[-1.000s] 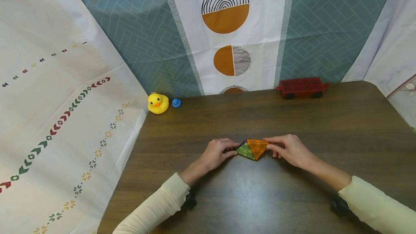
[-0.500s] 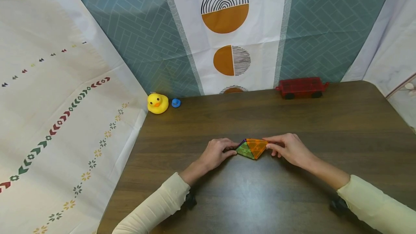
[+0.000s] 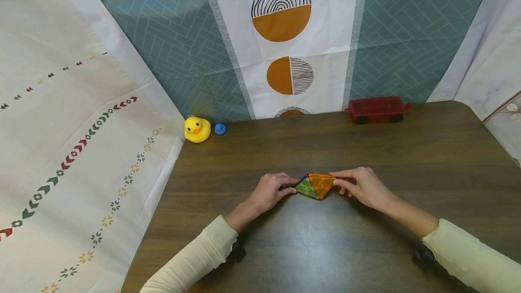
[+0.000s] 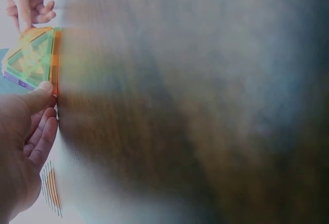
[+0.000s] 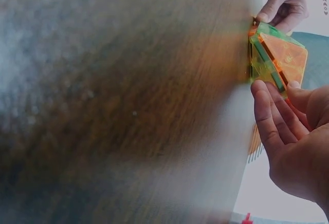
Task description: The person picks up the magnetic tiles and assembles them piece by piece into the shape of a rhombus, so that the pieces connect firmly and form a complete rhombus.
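Note:
On the table stands a small built shape of see-through magnetic tiles, with a green triangle tile on its left and an orange triangle tile on its right. A purple tile shows at its lower edge in the left wrist view. My left hand pinches the left corner between thumb and fingers. From the opposite side, my right hand pinches the orange corner, its thumb on the tile face in the right wrist view. The far underside of the shape is hidden.
A yellow rubber duck and a small blue duck stand at the back left edge. A red see-through wagon with black wheels stands at the back right. Patterned cloth hangs behind and along the left of the table.

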The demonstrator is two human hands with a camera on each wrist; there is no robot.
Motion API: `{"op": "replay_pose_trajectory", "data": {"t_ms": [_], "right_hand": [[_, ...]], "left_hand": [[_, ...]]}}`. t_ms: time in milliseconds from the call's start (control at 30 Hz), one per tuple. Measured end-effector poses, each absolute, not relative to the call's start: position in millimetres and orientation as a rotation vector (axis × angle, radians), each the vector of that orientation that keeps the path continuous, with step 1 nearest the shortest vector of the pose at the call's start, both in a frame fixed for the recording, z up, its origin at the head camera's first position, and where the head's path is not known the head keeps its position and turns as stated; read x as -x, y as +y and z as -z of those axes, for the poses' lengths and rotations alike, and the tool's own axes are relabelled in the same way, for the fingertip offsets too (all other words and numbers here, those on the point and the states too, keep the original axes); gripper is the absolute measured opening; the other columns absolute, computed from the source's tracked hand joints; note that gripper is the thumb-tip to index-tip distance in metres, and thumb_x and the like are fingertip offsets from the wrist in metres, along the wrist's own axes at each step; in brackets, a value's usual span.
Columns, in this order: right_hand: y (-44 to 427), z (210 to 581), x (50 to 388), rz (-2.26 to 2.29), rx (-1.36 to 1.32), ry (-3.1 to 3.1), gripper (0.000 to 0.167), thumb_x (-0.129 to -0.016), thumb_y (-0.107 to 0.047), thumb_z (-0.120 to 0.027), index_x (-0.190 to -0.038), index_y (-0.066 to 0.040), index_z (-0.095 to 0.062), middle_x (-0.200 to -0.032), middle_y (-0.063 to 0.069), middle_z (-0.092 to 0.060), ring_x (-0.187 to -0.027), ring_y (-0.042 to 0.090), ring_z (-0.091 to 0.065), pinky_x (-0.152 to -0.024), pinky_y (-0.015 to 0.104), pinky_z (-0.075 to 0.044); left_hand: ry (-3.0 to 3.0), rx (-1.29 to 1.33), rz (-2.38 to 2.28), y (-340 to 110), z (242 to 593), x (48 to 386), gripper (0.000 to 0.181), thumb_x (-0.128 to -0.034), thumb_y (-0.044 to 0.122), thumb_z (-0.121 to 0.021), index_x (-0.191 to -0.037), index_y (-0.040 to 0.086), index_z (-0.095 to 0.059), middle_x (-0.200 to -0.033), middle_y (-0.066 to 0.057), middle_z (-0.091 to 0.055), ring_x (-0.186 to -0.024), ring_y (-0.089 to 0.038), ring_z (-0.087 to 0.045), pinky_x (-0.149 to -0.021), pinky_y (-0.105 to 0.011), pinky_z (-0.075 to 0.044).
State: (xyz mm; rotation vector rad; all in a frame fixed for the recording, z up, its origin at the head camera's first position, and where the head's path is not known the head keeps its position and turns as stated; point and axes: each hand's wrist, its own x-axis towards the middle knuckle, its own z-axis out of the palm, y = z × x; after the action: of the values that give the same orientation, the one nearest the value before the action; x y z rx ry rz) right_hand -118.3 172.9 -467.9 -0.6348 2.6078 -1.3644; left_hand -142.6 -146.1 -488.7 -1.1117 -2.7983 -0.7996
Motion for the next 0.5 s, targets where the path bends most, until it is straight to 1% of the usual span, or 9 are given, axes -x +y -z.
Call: {"op": "replay_pose_trajectory", "data": {"t_ms": [267,500], "right_hand": [[172.9,467.8,118.9,1.355,0.631,2.611,0.033,-0.103,-0.009,-0.070,-0.134,0.001,-0.072,-0.078,-0.002,-0.073,-0.063,0.016,-0.064,-0.054,0.027,-0.056],[172.9,469.8,119.5,1.340,0.603,2.613,0.033,-0.103,-0.008,-0.070,-0.134,0.001,-0.072,-0.078,-0.001,-0.073,-0.065,0.018,-0.066,-0.054,0.028,-0.056]], "left_hand": [[-2.803,1.103,0.781,-145.6,488.6,142.3,0.028,-0.0980,0.023,-0.078,-0.125,0.017,-0.080,-0.112,0.003,-0.078,-0.093,-0.007,-0.072,-0.080,-0.026,-0.059],[-2.796,1.113,0.771,-146.0,487.9,141.9,0.027,-0.0990,0.023,-0.077,-0.125,0.016,-0.080,-0.112,0.002,-0.078,-0.095,-0.007,-0.073,-0.082,-0.026,-0.059]]}}
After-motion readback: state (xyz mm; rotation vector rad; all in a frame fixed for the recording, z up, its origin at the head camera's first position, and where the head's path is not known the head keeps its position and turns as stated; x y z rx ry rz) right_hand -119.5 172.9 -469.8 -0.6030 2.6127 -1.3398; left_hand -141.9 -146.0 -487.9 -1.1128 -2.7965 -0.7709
